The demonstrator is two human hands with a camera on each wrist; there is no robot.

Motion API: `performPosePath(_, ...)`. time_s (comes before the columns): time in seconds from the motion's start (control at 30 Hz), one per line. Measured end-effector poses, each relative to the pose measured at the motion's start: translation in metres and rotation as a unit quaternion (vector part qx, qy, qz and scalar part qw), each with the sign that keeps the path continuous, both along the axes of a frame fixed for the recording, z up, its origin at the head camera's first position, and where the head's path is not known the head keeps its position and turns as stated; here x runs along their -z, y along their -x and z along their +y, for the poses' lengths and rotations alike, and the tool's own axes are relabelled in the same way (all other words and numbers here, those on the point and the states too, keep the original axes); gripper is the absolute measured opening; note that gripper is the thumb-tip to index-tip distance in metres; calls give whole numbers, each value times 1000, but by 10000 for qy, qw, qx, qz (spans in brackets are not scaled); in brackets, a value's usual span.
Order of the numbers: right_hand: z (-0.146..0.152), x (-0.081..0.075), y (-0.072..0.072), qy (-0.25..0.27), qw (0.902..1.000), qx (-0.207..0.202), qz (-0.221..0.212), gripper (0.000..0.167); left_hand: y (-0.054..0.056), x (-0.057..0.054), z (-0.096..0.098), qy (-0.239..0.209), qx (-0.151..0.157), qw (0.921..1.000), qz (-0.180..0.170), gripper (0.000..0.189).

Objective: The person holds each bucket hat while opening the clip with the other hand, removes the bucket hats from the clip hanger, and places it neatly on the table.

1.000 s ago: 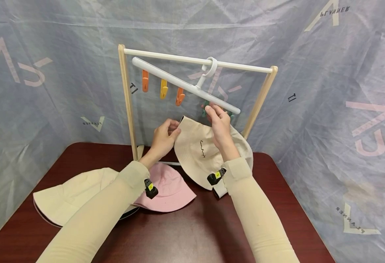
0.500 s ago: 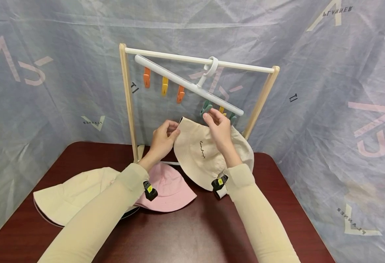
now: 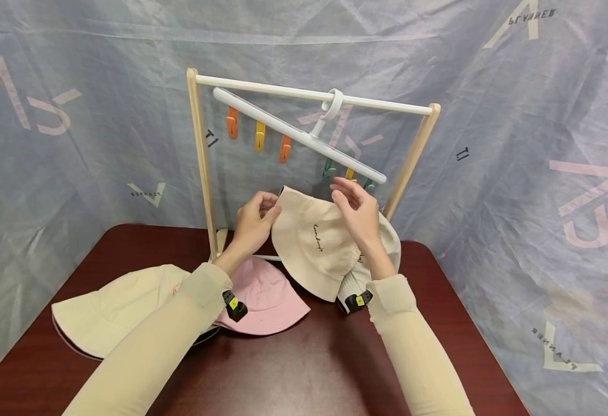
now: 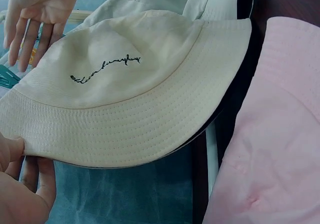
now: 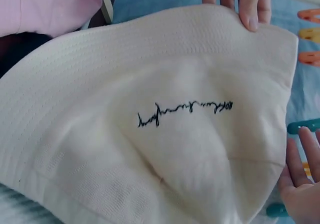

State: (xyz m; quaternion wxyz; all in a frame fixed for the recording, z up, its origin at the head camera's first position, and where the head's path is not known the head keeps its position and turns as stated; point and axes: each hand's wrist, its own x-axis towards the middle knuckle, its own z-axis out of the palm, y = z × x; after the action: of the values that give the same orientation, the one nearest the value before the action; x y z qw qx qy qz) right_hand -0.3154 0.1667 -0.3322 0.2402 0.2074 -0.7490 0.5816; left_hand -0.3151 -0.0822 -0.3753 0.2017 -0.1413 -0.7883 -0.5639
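A cream bucket hat (image 3: 306, 245) with dark script on its crown stands on its side below the hanger. My left hand (image 3: 254, 222) pinches its brim between thumb and fingers at the upper left edge. Beside the crown's far side, my right hand (image 3: 361, 216) has its fingers extended and loosely bent, with nothing in them. In the right wrist view its fingertips are close to the hat's edge and a green clip (image 5: 304, 126). The white hanger (image 3: 293, 133) hangs tilted from the rack, with orange, yellow and green clips (image 3: 328, 169) along its bar.
A second pale hat (image 3: 391, 245) is behind the held one, partly covered. On the table's left lie a pink bucket hat (image 3: 267, 300) and a cream-yellow hat (image 3: 122, 306). The wooden rack's posts (image 3: 202, 162) flank the hanger, and a grey curtain (image 3: 101, 115) surrounds the table.
My right hand has come away from the green clip, moving right and down, and the clip hangs under the bar. The cream hat has shifted slightly left with my left hand.
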Motion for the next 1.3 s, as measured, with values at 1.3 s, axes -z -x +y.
performPosePath(1.3, 65, 80, -47, 501, 9956, 617, -504, 37, -26, 13, -12, -1167, -159, 9927, -257, 25)
